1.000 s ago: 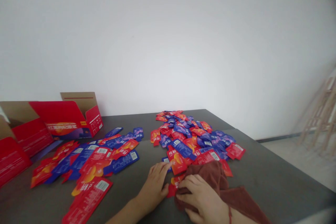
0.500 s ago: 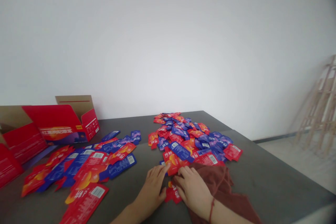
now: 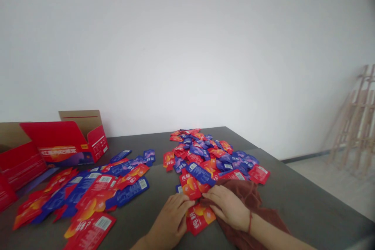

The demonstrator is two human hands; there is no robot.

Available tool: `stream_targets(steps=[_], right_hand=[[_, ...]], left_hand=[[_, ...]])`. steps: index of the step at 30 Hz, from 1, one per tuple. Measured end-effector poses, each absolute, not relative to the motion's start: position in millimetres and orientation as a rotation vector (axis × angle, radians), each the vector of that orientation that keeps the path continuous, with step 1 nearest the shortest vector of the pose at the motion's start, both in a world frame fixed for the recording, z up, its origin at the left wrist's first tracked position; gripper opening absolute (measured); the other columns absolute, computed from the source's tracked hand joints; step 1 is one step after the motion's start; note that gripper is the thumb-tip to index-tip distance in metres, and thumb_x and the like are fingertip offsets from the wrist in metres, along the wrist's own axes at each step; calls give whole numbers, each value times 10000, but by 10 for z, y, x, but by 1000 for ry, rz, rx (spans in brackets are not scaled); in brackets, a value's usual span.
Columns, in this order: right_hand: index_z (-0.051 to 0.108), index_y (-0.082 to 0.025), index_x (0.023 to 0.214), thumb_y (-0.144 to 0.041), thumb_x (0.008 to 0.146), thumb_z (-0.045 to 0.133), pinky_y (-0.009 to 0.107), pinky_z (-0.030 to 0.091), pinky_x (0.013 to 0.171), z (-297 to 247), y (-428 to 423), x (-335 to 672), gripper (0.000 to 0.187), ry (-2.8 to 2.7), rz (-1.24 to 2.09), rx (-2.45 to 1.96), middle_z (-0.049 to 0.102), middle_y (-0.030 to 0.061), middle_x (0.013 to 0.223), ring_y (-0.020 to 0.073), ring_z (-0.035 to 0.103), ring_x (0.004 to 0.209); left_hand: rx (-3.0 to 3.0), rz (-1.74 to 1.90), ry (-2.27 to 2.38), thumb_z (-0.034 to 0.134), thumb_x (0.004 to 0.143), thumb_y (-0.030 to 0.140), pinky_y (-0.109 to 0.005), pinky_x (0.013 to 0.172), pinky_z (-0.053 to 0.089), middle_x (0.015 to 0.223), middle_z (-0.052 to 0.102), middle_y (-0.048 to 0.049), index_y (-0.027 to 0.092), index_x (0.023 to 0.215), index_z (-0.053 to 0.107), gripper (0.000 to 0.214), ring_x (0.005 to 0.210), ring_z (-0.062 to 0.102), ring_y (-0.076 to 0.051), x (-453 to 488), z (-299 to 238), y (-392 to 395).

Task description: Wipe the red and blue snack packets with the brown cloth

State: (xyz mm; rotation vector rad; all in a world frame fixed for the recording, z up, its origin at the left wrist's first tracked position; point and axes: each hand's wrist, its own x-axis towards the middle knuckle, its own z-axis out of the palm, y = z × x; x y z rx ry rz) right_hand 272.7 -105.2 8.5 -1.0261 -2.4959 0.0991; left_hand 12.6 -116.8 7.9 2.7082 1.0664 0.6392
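Observation:
My left hand lies flat on the dark table, its fingers stretched out and touching the left edge of a red sachet. My right hand rests on a dark red cloth, fingertips on the same sachet's upper right edge, fingers spread. Just beyond both hands spreads a heap of small red and blue sachets.
A second spread of longer red and blue sachets covers the table's left half. Open red cardboard boxes stand at the far left. A wooden frame leans against the wall on the right.
The red sachet has come out from under the cloth and lies larger between my hands. My right hand slid off the cloth's bunched edge toward the sachet. The view shifted slightly right.

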Motion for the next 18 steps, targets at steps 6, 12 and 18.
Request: stream_targets(steps=[6,12,18], right_hand=[[539,-197,1212,-155,876,476,418,419,951,70,-722,2577,345,-2451,-39,-1025,617,95,1161,224,550,1060],[539,-188,1054,-152,848,498,380,453,871,53,-822,2647,213,-2315,34,-1048,611,69,1015,213,553,957],[550,-217,1065,-148,892,435,368,451,847,86,-1060,2775,218,-2215,55,-1016,601,60,997,208,546,936]], left_hand=[[2731,458,1027,725,724,381,-421,1039,379,1268,576,-68,225,1232,522,569,1156,518,-278,242,168,-1201],[2892,316,956,547,797,135,-336,878,502,1231,614,-76,218,1302,446,522,1058,596,-239,306,119,-1151],[2913,363,873,458,832,73,-330,914,482,1317,574,-27,274,1342,417,550,1128,584,-219,145,177,-1134]])
